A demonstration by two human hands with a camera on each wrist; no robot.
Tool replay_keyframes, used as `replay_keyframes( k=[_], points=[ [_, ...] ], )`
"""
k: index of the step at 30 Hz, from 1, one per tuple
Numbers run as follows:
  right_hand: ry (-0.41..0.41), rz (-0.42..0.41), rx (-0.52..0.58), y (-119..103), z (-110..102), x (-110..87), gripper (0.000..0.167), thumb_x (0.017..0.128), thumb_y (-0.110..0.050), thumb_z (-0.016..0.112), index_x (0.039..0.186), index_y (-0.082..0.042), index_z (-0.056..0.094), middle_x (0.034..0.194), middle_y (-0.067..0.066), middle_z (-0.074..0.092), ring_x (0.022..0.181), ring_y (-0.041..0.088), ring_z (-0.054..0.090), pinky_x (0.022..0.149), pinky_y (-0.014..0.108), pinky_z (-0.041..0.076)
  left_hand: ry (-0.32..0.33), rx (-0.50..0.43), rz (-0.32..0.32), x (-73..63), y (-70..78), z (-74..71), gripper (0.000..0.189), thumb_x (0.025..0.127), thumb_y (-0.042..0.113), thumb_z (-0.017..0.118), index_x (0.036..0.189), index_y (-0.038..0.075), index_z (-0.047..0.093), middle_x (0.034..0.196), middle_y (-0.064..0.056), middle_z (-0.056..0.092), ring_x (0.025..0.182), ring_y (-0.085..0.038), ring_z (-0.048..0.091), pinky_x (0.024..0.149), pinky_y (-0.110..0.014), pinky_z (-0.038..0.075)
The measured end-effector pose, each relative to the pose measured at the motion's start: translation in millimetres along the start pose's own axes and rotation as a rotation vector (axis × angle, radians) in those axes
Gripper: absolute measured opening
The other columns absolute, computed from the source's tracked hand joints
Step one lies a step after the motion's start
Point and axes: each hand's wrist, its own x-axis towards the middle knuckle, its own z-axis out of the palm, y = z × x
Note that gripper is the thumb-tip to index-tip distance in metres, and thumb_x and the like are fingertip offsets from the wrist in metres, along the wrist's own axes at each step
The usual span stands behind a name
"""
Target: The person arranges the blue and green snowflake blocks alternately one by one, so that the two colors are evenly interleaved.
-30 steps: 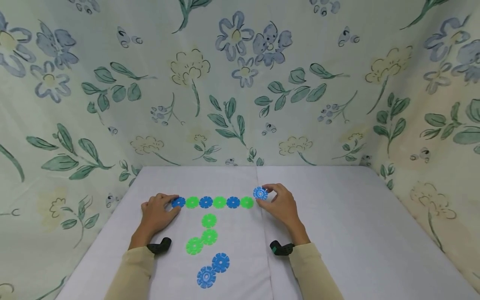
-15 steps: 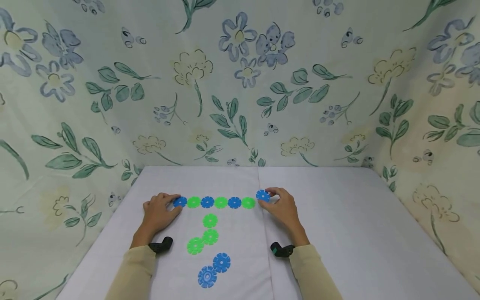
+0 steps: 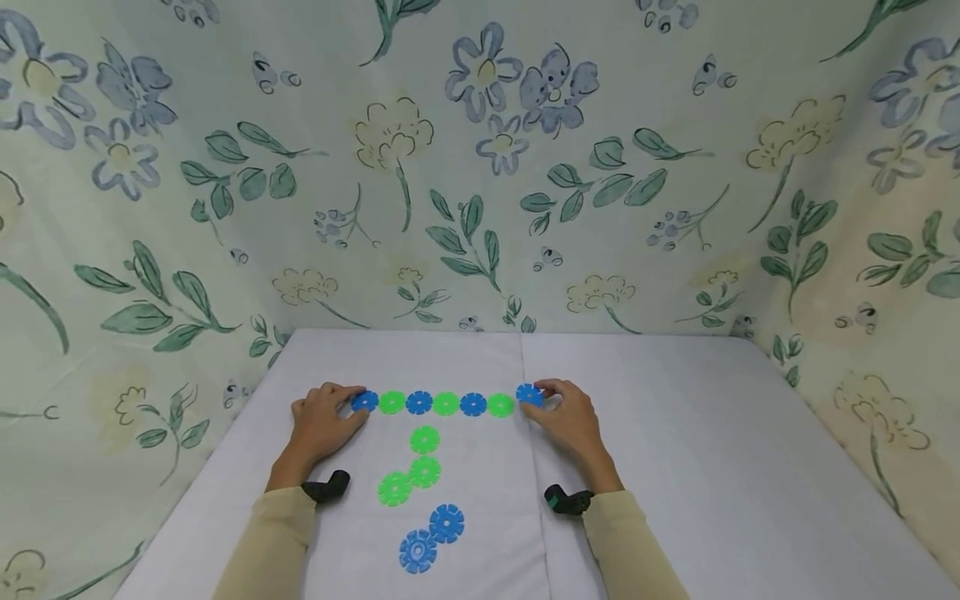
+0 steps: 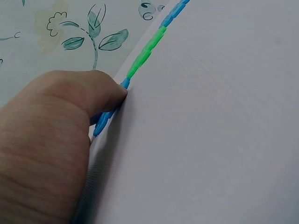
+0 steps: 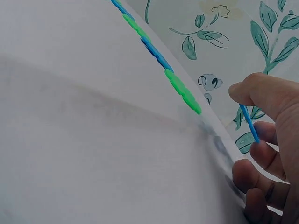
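My left hand [image 3: 321, 423] pinches the leftmost blue snowflake disc [image 3: 364, 402] of a straight row on the table, with thumb and fingers at its edge. The row alternates blue and green discs and ends at the right in a green disc [image 3: 500, 406]. My right hand [image 3: 573, 423] pinches another blue snowflake disc [image 3: 529, 394] by its right edge, just beyond that green one. In the right wrist view this held disc [image 5: 249, 123] shows edge-on between thumb and fingers, raised above the table and apart from the row.
Nearer me lie several loose discs: a green disc [image 3: 424, 439] by itself, two green discs [image 3: 394, 488] touching, and two blue discs [image 3: 417, 551] touching. A white cloth covers the table [image 3: 675, 467]. Flower-patterned curtain [image 3: 480, 183] encloses the back and sides.
The blue disc in my right hand has tilted, its ringed face no longer showing, and come down slightly toward the row's level. My left hand keeps its pinch; the view has shifted a little.
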Motion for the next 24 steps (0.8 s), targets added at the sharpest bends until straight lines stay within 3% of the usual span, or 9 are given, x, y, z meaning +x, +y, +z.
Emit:
replay_keyframes(
  k=[15, 24],
  points=[
    [-0.020, 0.026, -0.088, 1.1, 4.1, 0.0, 0.050, 0.079, -0.045, 0.081, 0.119, -0.018, 0.071, 0.101, 0.002, 0.066, 0.086, 0.019, 0.056, 0.072, 0.032, 0.043, -0.005, -0.001, -0.006, -0.7, 0.8, -2.7, 0.046, 0.089, 0.042, 0.068, 0.132, 0.025, 0.066, 0.123, -0.014, 0.060, 0.117, -0.038, 0.050, 0.097, -0.062, 0.024],
    [-0.033, 0.026, -0.138, 2.4, 4.2, 0.4, 0.048, 0.079, -0.044, 0.081, 0.117, -0.017, 0.072, 0.102, 0.003, 0.067, 0.089, 0.020, 0.060, 0.078, 0.040, 0.049, -0.001, -0.010, 0.000, -1.1, 3.8, -3.3, 0.046, 0.089, 0.041, 0.068, 0.132, 0.023, 0.066, 0.123, -0.015, 0.060, 0.116, -0.038, 0.051, 0.096, -0.062, 0.024]
  ],
)
